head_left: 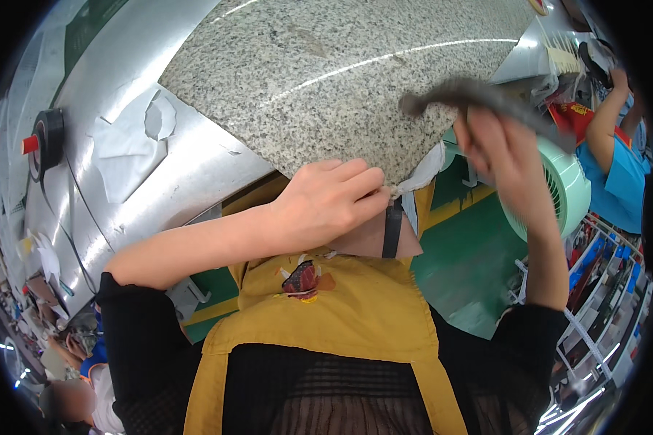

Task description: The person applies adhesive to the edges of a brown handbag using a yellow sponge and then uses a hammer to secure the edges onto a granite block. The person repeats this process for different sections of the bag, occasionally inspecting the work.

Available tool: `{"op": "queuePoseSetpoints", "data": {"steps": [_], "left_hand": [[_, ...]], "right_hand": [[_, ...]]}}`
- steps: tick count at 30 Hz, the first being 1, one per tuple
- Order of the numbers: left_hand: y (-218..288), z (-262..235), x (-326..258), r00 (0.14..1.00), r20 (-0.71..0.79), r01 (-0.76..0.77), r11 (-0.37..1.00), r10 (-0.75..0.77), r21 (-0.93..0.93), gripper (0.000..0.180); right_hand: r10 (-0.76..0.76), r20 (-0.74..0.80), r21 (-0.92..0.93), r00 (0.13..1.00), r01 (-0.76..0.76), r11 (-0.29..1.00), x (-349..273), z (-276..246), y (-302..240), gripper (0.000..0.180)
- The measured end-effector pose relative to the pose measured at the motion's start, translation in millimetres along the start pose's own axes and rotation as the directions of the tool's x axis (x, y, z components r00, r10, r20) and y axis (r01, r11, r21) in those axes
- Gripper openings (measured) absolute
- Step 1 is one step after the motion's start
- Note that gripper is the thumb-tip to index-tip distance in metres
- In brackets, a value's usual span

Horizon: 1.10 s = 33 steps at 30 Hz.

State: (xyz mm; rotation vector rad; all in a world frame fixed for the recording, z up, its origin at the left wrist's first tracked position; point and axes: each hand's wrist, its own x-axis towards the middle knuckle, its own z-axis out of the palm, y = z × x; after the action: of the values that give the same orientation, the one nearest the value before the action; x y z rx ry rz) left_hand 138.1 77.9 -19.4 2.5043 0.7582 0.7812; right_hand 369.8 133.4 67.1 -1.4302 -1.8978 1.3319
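The hammer (479, 90) is up in the right hand (500, 148) in the head view. That hand is wrapped tight around it, and the hammer looks blurry. Its round end points to the left of that hand, over the grey slab (341, 109). The left hand (334, 192) is on the near edge of the slab, with its fingers bent. Its fingertips are hidden, so I cannot tell if they grip anything. Just below the left hand is a brown piece (408, 235) with a black strip (392, 230) on it. Just right of the left hand is a white cloth (426, 170). Far left of the left hand, white scraps (127, 156) lie on the shiny desk (203, 167). Right of the right hand is a green fan (577, 185). A yellow apron (341, 301) is below the left hand.
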Motion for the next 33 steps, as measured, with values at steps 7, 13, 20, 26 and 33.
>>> {"op": "queuePoseSetpoints", "data": {"steps": [7,13,20,26,33], "left_hand": [[4,-6,5,0.972,0.085,0.225,0.971,-0.218,-0.085,0.020],[9,-4,3,0.967,0.055,0.253,0.967,-0.251,-0.042,0.019],[6,-3,2,0.985,0.078,0.159,0.987,-0.156,-0.025,0.021],[1,-3,3,0.966,0.088,-0.257,0.942,0.244,0.217,0.026],[0,-4,2,0.962,0.095,-0.273,0.937,0.258,0.219,0.024]], "right_hand": [[-0.031,-0.033,-0.015,0.999,0.030,0.999,-36,13,2,0.016],[0.004,0.058,0.013,0.998,-0.004,1.000,-40,16,1,0.015],[0.127,0.122,0.046,0.984,-0.133,0.990,-67,15,-7,0.021],[0.111,0.131,0.028,0.985,-0.116,0.993,-69,17,6,0.024],[-0.016,0.233,-0.171,0.972,0.057,0.984,-68,24,-2,0.033]]}}
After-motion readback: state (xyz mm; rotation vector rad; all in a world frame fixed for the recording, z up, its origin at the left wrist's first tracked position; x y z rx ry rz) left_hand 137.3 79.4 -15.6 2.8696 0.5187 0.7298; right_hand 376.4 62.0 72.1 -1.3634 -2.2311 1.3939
